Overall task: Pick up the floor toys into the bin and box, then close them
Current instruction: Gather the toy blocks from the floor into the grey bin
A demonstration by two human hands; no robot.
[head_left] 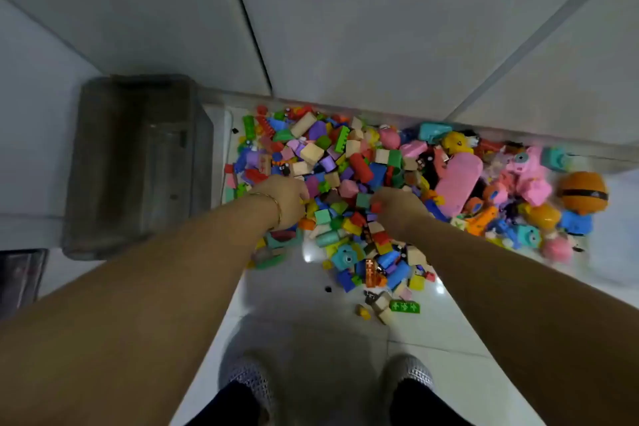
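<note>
A big heap of coloured building blocks (345,162) lies on the white tiled floor against a white wall. Larger toys sit at its right side: a long pink toy (456,180) and an orange round toy (584,190). My left hand (283,199), with a thin bracelet at the wrist, is dug into the heap's left part, fingers curled round blocks. My right hand (397,209) is in the heap's middle, its fingers curled over a red and a green block. The fingertips of both hands are hidden among the blocks. A grey translucent bin (138,162) stands open to the left of the heap.
A few stray pieces, among them a green brick with arrows (404,307), lie on the floor nearer to me. My two feet in grey slippers (249,380) stand at the bottom. A dark box (20,277) shows at the left edge. The picture is motion-blurred.
</note>
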